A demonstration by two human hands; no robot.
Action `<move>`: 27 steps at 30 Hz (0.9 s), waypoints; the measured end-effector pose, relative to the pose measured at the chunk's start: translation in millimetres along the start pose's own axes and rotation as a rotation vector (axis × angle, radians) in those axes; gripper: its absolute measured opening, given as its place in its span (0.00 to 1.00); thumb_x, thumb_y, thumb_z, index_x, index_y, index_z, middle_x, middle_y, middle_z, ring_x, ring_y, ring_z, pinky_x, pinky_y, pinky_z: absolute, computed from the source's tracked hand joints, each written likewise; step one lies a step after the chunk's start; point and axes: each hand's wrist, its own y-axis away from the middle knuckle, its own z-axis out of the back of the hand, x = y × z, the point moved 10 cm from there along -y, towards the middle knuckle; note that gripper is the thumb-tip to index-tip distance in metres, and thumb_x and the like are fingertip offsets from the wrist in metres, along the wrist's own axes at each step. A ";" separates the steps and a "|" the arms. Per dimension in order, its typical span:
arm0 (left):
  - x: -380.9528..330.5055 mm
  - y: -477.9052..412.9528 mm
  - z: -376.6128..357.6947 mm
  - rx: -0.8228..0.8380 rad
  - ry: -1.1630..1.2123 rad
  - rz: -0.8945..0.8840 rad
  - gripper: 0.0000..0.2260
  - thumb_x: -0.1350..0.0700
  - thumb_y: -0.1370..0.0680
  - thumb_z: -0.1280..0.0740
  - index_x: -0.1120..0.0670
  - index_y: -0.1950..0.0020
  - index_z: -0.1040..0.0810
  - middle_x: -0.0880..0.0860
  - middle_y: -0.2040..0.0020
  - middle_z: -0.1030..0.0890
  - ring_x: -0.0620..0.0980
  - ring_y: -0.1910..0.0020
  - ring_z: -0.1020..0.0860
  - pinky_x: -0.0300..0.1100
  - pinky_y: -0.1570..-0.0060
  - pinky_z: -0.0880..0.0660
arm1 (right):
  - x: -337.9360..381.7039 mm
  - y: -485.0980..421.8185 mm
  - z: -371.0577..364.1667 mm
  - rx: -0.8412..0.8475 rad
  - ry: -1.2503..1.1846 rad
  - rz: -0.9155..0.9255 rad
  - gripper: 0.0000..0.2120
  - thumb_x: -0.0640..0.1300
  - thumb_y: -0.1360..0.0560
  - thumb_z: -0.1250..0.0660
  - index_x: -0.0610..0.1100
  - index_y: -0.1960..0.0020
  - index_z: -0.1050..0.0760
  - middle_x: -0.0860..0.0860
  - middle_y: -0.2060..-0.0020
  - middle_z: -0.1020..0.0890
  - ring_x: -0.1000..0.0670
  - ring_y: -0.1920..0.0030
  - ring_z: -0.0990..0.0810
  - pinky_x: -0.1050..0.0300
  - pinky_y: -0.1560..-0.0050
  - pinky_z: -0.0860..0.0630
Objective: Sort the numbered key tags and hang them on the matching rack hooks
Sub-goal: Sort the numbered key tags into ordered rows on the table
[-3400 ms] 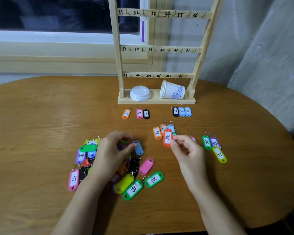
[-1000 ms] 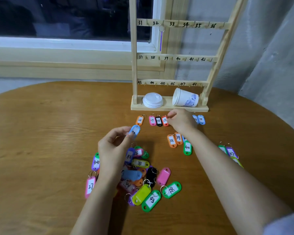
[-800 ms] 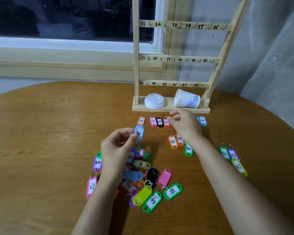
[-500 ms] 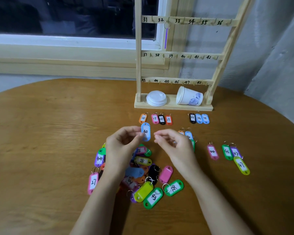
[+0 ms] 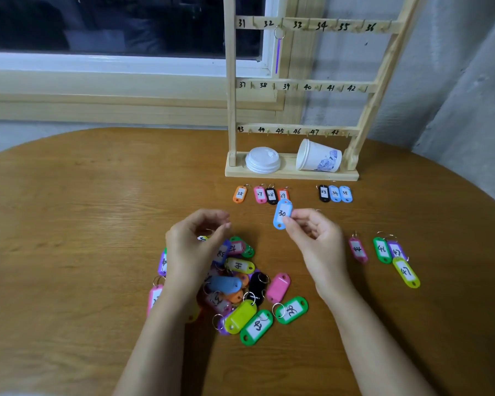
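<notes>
While the right hand (image 5: 316, 238) is pinching the blue tag 30 (image 5: 282, 214) by its lower end between thumb and fingertips, the tag is hanging in the air just above the near end of tag 29 (image 5: 283, 194), not on the table (image 5: 69, 224). The left hand (image 5: 196, 247) is hovering over the unsorted pile (image 5: 240, 284), fingers loosely curled and apart, gripping nothing I can see.

Tags 25 (image 5: 239, 193), 27 (image 5: 259, 194), 28 (image 5: 271, 195) and 29 are lying in a row in front of the rack (image 5: 297, 174), with 33 (image 5: 323, 192), 34 (image 5: 335, 193) and 35 (image 5: 345, 193) further right. Likely step: 30 is going down beside 29.

Risks:
- The grip is sitting on 1 end only, so the tag could be swinging or slipping out and landing on 29, knocking the tight 27-28-29 group out of order.
- The gap before 33 is having to take 30 plus 31; a sloppy drop could be crowding it.
- Rack rows in view are starting at 31, so no hook for 30 is showing; hanging it now could be putting it on a wrong hook.
- The left hand is hanging low over the pile, so a careless sweep could be scattering tags toward the sorted groups.
- Handwritten numbers are lying at mixed angles, inviting misreads.
</notes>
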 end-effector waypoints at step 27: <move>7.5 3.5 -32.1 0.248 -0.391 -0.148 0.08 0.53 0.33 0.23 0.46 0.56 0.18 0.40 0.59 0.19 0.42 0.55 0.27 0.42 0.53 0.29 | -6.4 -2.5 3.2 -0.012 -0.003 -0.016 0.07 0.42 0.27 0.30 0.54 0.57 0.22 0.55 0.61 0.17 0.56 0.57 0.19 0.54 0.52 0.20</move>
